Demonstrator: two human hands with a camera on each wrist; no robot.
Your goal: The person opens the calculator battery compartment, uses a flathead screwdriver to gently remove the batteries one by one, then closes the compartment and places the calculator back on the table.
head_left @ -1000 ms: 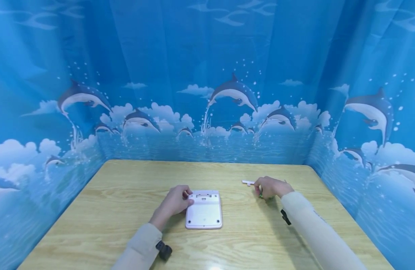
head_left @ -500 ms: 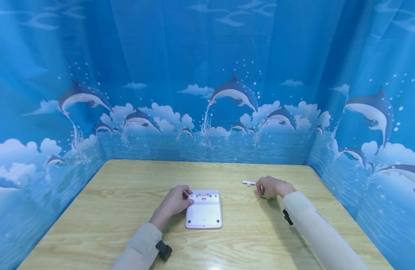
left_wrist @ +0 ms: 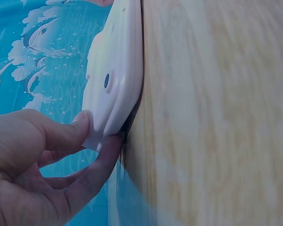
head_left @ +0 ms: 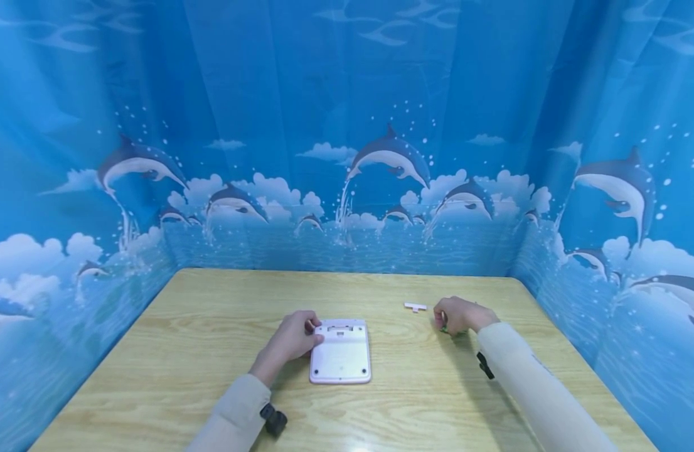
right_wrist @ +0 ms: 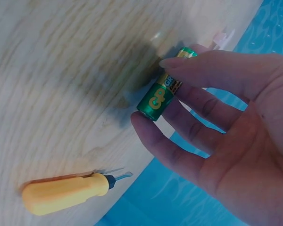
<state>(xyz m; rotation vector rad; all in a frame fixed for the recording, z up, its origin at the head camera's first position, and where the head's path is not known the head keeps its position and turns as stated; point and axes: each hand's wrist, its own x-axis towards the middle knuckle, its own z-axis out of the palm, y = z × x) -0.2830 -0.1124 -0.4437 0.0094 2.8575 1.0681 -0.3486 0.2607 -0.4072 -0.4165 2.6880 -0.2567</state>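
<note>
A white calculator-like device (head_left: pixel 341 361) lies back side up on the table, with an uncovered slot near its far edge. My left hand (head_left: pixel 293 333) pinches its far left corner; in the left wrist view the thumb is on top and a finger beneath that corner (left_wrist: pixel 96 134). My right hand (head_left: pixel 459 315) is low over the table to the right. Between its thumb and fingers it holds a green and gold GP battery (right_wrist: pixel 155 101). Left of that hand lies a small white T-shaped cover (head_left: pixel 415 307).
A screwdriver with a yellow handle (right_wrist: pixel 66 194) lies on the wooden table (head_left: pixel 211 314) near the right hand; the head view does not show it. Blue dolphin-print curtains (head_left: pixel 302 245) stand along the table's back and sides.
My right hand has shifted a little to the right, away from the white cover, which now shows fully. The left hand and the device have stayed where they were.
</note>
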